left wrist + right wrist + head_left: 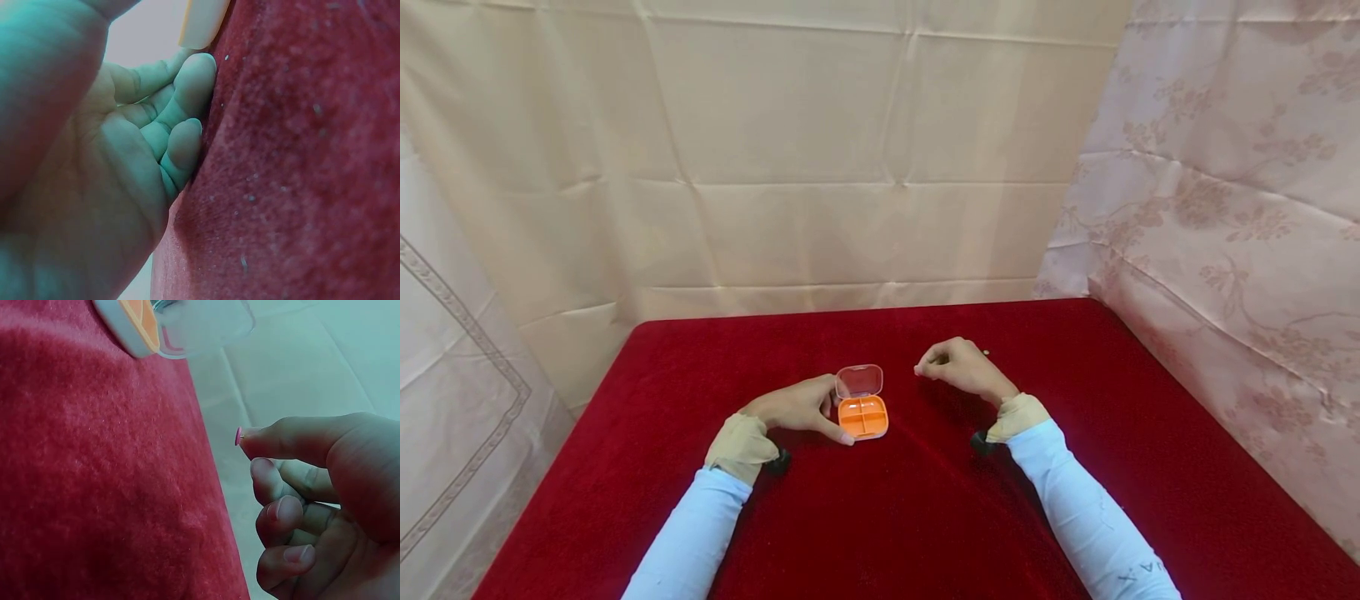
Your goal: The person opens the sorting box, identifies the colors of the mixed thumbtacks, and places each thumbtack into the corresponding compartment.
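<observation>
Pillbox (862, 416) on red tabletop (865, 525): gripping it with the left hand (797, 406), pinching a small pink piece (238, 436) with the right hand (961, 367).

We're seeing deep red cloth (865, 533), pale flecks showing close up. We're getting bright orange on the box (862, 417), w/ a clear, colourless lid (860, 380) & a whitish outer wall (115, 328). The stud (238, 436) is showing hot pink w/ a gold-ish post. Behind, we're facing a plain beige curtain (805, 117); far R, a pale pinkish drape (1210, 275) w/ brownish-pink floral ptn; far L, a whitish sheet (445, 400) w/ a brown-grey patterned band (463, 317). We're also noting lt blue sleeves (1078, 500), dark lettering (1142, 569) on the R one, tan wrist wraps (742, 446), blk pieces (779, 462) adjacent.
</observation>
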Demonstrator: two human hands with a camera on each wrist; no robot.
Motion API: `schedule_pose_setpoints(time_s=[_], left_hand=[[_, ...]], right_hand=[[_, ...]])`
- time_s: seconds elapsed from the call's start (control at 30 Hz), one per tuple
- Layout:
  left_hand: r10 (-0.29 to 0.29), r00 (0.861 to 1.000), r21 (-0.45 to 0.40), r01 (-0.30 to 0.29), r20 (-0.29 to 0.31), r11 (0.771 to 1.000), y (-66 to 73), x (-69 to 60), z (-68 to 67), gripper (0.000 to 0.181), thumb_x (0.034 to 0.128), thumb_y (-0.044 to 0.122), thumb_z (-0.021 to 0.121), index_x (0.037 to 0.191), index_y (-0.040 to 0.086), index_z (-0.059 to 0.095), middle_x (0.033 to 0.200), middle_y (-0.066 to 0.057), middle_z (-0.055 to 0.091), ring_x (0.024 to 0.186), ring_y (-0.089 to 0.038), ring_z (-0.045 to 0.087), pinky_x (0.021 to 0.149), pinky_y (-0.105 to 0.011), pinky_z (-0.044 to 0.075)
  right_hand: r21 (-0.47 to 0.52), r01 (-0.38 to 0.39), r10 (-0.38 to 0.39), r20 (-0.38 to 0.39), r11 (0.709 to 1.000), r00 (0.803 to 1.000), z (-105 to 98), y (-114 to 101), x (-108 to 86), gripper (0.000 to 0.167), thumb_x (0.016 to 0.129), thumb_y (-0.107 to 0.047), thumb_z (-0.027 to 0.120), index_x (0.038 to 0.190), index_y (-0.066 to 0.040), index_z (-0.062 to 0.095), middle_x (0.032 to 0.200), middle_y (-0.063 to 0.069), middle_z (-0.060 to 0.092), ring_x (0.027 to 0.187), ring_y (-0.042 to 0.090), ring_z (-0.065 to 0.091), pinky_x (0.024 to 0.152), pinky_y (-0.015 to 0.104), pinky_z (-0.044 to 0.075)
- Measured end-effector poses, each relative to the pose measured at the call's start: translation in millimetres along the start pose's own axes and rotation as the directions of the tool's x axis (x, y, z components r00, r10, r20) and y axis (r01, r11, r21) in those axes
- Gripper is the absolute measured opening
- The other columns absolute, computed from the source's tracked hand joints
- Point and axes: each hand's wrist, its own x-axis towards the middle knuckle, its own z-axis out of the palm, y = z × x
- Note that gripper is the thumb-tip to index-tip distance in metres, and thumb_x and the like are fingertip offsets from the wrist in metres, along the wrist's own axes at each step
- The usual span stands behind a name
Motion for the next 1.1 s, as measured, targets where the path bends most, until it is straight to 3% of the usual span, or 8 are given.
schedule_pose_setpoints(time_s=[0.37,0.87,1.1], left_hand=[[0.012,1.0,0.002,-0.012,0.0,1.0,-0.1,0.4,-0.4,0.058,0.077,0.035,0.093,0.114,0.011,0.055,0.094,-0.005,0.057,0.088,-0.02,0.052,0.076,-0.035,0.047],[0.0,1.0,-0.007,0.0,0.003,1.0,-3.2,-0.3,1.9,0.061,0.0757,0.038,0.093,0.115,0.013,0.054,0.096,-0.004,0.058,0.089,-0.02,0.053,0.076,-0.035,0.048],[0.007,1.0,-0.005,-0.007,0.003,1.0,-1.6,0.5,0.7,0.061,0.0762,0.038,0.093,0.115,0.012,0.054,0.096,-0.005,0.058,0.089,-0.02,0.053,0.076,-0.034,0.048]], right_hand=[[-0.023,0.023,-0.022,0.03,0.999,0.999,2.2,-4.9,0.5,0.006,0.095,-0.022,0.076,0.094,-0.017,0.081,0.092,-0.004,0.075,0.082,0.013,0.056,0.072,0.032,0.047],[-0.026,0.058,-0.056,0.072,0.998,0.996,10.3,-14.1,-2.7,0.011,0.096,-0.021,0.074,0.099,-0.012,0.081,0.096,-0.007,0.076,0.085,0.014,0.056,0.075,0.032,0.047],[-0.028,0.06,-0.057,0.088,0.998,0.994,12.1,-20.4,-3.2,0.011,0.096,-0.02,0.074,0.099,-0.012,0.081,0.098,0.0,0.076,0.081,0.014,0.052,0.073,0.034,0.044]])
